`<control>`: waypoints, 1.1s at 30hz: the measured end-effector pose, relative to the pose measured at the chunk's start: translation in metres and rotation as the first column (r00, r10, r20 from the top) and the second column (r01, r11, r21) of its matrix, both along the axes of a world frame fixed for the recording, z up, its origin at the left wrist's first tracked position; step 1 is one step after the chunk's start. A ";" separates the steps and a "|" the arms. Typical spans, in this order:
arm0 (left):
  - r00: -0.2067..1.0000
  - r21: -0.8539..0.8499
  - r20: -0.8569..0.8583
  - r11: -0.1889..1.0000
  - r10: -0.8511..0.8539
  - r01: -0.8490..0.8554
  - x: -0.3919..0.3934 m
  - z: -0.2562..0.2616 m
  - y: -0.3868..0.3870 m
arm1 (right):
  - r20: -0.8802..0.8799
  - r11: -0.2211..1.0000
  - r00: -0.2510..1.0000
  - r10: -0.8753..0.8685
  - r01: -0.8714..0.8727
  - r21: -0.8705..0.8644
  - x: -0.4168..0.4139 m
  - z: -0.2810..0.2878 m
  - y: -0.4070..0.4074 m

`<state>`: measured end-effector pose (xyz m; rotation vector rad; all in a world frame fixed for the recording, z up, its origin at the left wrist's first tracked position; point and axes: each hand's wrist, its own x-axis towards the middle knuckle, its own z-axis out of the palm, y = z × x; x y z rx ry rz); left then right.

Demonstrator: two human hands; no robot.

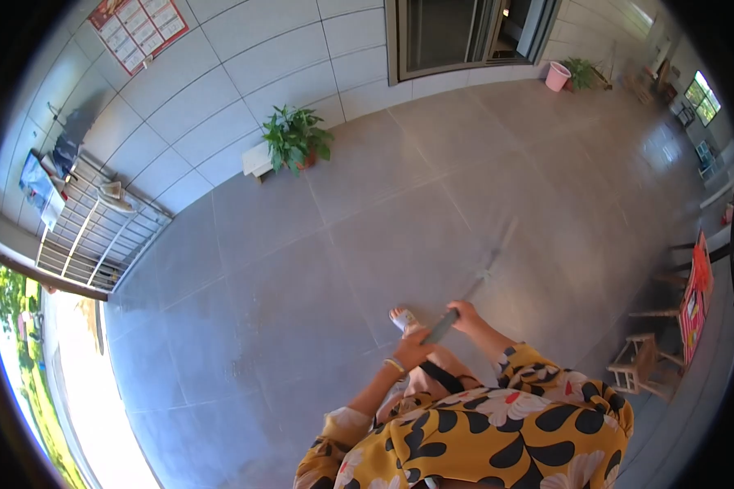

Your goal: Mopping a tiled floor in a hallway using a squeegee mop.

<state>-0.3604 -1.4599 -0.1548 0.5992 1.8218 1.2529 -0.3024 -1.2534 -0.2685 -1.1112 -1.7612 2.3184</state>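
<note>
My left hand (411, 351), with a band around its wrist, grips the thick grey-green part of a long handle (443, 327). Farther along that handle, my right hand (463, 316) is closed around it. The handle slants away from my body, up and to the right in the head view. Its thin far part is blurred, so I cannot tell what kind of tool it is. Below it lies the grey tiled floor (355, 263). A foot in a light sandal (404, 318) stands just beyond my left hand.
Along the tiled wall are a potted plant (295, 137), a white low stool (258, 162) and a pink bucket (557, 76). A metal rail gate (92, 238) stands at left, beside a bright doorway. At right are a wooden stool (639, 363) and a table with a red striped cover (692, 318).
</note>
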 end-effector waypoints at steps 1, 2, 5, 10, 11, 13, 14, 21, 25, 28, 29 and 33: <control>1.000 0.010 -0.006 1.000 -0.006 0.006 -0.012 -0.002 0.027 | 0.284 0.643 0.884 -0.372 0.466 -0.607 -0.004 -0.015 0.025; 0.994 -0.096 0.022 0.989 -0.110 0.112 -0.018 -0.007 0.045 | 0.345 0.640 0.851 -0.395 0.525 -0.561 -0.006 -0.013 0.035; 0.974 -0.194 0.043 0.954 -0.224 0.228 -0.052 0.008 0.083 | 0.438 0.647 0.806 -0.399 0.586 -0.488 -0.024 -0.015 0.066; 0.985 -0.207 0.159 0.974 -0.064 0.097 -0.087 -0.005 0.066 | 0.463 0.673 0.846 -0.265 0.506 -0.539 -0.074 -0.035 0.065; 0.983 -0.170 0.184 0.985 0.025 0.007 -0.088 -0.006 0.053 | 0.434 0.726 0.877 -0.205 0.434 -0.533 -0.089 -0.034 0.055; 0.966 -0.148 0.214 0.982 0.145 -0.115 -0.088 -0.004 0.029 | 0.411 0.776 0.905 -0.109 0.336 -0.534 -0.123 -0.021 0.031; 0.929 -0.187 0.243 0.953 0.278 -0.237 -0.084 -0.001 0.015 | 0.401 0.837 0.916 -0.022 0.236 -0.494 -0.142 -0.014 0.014; 0.463 -0.348 0.355 0.575 0.812 -0.741 -0.015 0.036 -0.090 | 0.409 0.847 0.742 0.532 -0.450 -0.285 -0.185 -0.002 -0.148; 0.148 -0.424 0.323 0.283 0.935 -0.860 0.037 0.071 -0.147 | 0.168 0.701 0.682 0.712 -0.672 -0.240 -0.145 -0.053 -0.259; -0.029 -0.440 0.219 0.072 0.975 -0.895 0.081 0.085 -0.178 | 0.293 0.586 0.509 0.809 -0.735 -0.341 -0.133 0.024 -0.333; -0.061 -0.458 0.147 0.014 0.987 -0.889 0.082 0.092 -0.183 | 0.259 0.508 0.439 0.861 -0.781 -0.364 -0.127 0.016 -0.350; -0.225 -0.448 0.124 -0.148 0.966 -0.882 0.092 0.104 -0.203 | 0.205 0.358 0.297 0.933 -0.832 -0.423 -0.124 0.039 -0.413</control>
